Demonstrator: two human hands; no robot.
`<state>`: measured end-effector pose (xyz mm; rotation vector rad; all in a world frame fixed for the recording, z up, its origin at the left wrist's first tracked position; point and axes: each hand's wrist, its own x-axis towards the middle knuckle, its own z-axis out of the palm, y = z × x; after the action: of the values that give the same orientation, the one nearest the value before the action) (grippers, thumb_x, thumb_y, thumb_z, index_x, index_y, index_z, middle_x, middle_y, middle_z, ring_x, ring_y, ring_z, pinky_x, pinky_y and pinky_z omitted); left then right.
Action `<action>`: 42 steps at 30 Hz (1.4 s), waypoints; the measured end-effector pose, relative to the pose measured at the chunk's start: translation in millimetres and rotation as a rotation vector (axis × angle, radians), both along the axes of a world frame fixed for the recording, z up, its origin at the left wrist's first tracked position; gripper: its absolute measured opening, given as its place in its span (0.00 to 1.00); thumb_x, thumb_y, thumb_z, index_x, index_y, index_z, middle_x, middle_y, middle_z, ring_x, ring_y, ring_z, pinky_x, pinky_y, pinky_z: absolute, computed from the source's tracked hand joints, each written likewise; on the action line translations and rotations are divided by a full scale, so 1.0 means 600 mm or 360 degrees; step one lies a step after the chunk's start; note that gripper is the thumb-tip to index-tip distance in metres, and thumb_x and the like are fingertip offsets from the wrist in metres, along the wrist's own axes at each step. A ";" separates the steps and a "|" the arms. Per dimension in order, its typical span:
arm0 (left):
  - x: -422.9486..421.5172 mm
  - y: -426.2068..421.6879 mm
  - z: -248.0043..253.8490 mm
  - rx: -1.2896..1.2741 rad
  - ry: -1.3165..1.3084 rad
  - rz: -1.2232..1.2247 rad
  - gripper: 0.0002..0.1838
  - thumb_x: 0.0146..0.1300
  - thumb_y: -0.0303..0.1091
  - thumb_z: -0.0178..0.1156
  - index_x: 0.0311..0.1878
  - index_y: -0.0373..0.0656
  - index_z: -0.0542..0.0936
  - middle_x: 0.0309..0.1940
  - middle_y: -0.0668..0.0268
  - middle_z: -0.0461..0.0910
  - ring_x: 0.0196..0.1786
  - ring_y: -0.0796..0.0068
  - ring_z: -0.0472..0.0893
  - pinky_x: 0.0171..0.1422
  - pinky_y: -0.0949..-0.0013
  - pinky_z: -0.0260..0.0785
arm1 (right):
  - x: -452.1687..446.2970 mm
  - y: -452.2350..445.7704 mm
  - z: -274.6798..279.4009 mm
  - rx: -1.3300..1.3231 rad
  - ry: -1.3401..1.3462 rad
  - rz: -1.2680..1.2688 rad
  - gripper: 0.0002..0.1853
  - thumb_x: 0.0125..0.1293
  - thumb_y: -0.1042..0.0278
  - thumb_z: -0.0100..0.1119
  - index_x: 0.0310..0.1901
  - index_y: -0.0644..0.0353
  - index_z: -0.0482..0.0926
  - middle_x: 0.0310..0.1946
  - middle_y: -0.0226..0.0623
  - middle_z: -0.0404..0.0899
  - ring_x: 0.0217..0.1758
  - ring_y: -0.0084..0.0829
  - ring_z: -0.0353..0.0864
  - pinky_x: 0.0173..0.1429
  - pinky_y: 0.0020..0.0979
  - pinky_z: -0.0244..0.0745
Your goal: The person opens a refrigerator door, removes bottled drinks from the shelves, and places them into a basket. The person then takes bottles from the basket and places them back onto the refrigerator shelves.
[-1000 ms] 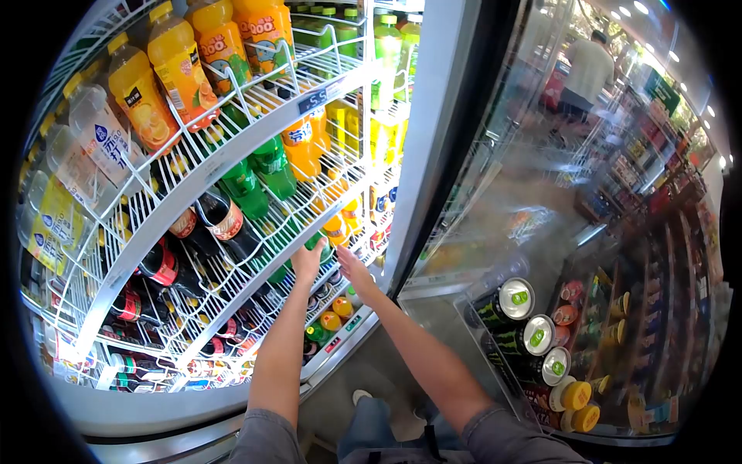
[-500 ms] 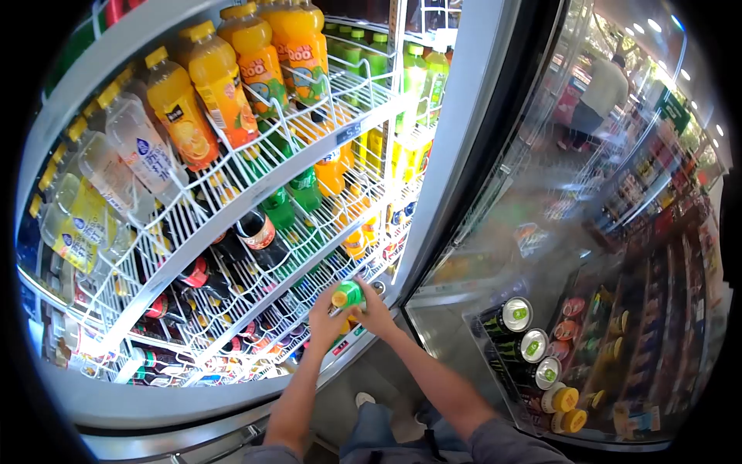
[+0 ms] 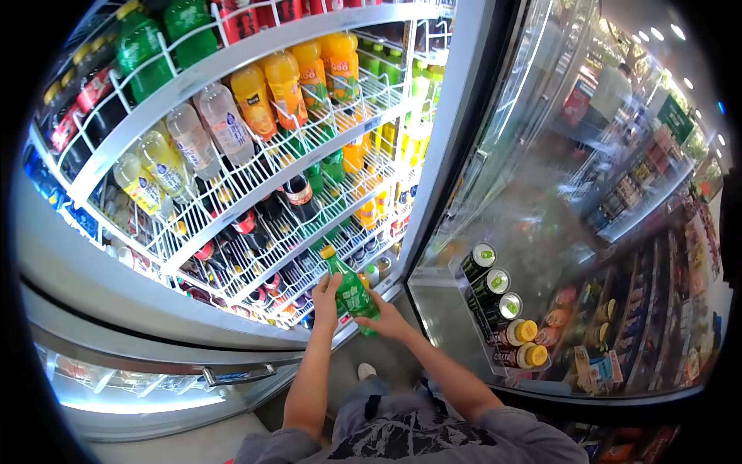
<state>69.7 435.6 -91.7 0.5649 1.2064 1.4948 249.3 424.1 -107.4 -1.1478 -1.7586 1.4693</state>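
A green plastic soda bottle [image 3: 354, 295] with a yellow cap and white lettering is held between my two hands, tilted with its cap up and to the left. My left hand [image 3: 325, 300] is closed around its left side, below the neck. Low on the right side, my right hand [image 3: 386, 319] grips the bottle near its base. Behind it, wire shelves of an open drinks cooler carry dark cola bottles [image 3: 297, 192] and orange drink bottles [image 3: 284, 89]. Clear bottles with pale labels [image 3: 224, 127] stand further left on the same shelf.
The cooler's glass door [image 3: 495, 209] stands open on my right, with a rack of cans [image 3: 498, 280] and yellow-capped bottles [image 3: 524, 332] on its inside. A door handle [image 3: 239, 375] juts out at lower left. A person [image 3: 610, 91] is visible through the glass.
The bottle has turned from cap-toward-me to lying lengthwise in view, showing its lettering. My hands have shifted along its sides. My view has tilted, bringing an upper shelf into sight.
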 end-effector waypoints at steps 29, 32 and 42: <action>0.210 -0.504 0.095 0.0274 0.0492 0.0453 0.31 0.75 0.40 0.56 0.75 0.38 0.62 0.64 0.63 0.73 0.64 0.75 0.71 0.69 0.71 0.62 | 0.084 -0.330 0.112 -0.0278 0.0872 0.0486 0.34 0.78 0.59 0.44 0.78 0.64 0.46 0.75 0.39 0.55 0.76 0.30 0.55 0.77 0.30 0.48; 0.195 -0.568 0.112 0.0247 0.0485 0.0610 0.31 0.74 0.40 0.57 0.75 0.38 0.63 0.63 0.63 0.74 0.64 0.76 0.72 0.68 0.71 0.63 | 0.056 -0.368 0.109 -0.0312 0.0895 0.0691 0.34 0.78 0.61 0.44 0.78 0.64 0.46 0.74 0.39 0.56 0.76 0.30 0.55 0.77 0.30 0.48; 0.113 -0.723 0.118 0.0259 0.0503 0.0830 0.33 0.69 0.38 0.64 0.73 0.40 0.66 0.60 0.65 0.75 0.61 0.75 0.73 0.65 0.68 0.66 | -0.051 -0.488 0.118 -0.0553 0.0927 0.1073 0.34 0.77 0.66 0.47 0.78 0.64 0.46 0.73 0.39 0.58 0.74 0.30 0.58 0.75 0.30 0.53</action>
<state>137.8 1.6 -21.0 0.6431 1.5673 2.0100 218.7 131.3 -36.5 -0.1727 -1.5513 2.2809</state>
